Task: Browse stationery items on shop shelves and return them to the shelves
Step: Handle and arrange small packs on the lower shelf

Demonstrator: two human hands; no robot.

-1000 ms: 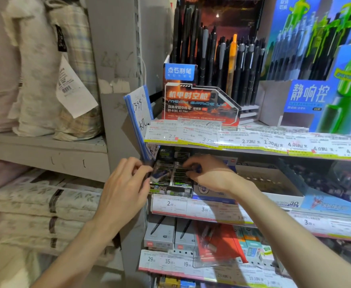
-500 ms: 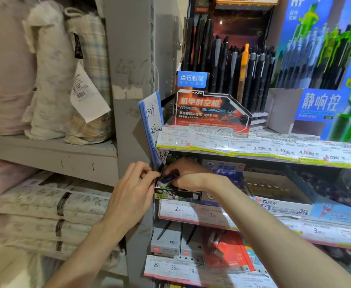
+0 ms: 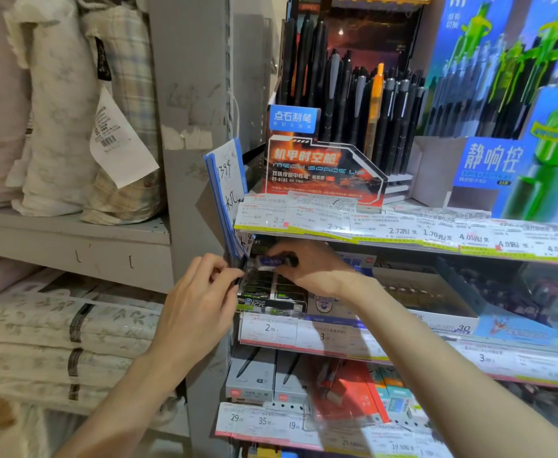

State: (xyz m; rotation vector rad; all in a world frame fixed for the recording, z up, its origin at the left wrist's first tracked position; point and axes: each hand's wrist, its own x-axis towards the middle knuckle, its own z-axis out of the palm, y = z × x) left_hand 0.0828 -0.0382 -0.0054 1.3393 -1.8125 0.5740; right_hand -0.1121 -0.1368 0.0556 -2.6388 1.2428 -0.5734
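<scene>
The right hand (image 3: 307, 269) pinches a small blurred eraser (image 3: 272, 261), half hidden under the upper shelf's price strip (image 3: 403, 231), above the display box (image 3: 271, 294) at the shelf's left end. The left hand (image 3: 198, 302) curls against the box's side, fingertips hidden. Bedding (image 3: 59, 328) fills grey shelves leftward.

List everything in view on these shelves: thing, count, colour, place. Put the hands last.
Black pens: many, one orange among them, upright in the top-shelf display.
Display card: one, orange and black, in front of those pens.
Blue pen display: one, blue and green, top shelf right.
Price labels: many, white, along the shelf edges.
Handwritten sign: one, white on blue, hanging off the top shelf's left end.
Small packet: one, blue and white, above the box.
Black-green box: one, middle shelf left.
Bedding bundles: several, pale, left shelves.
Left hand: touches the box's left end.
Right hand: pinches the small packet.
</scene>
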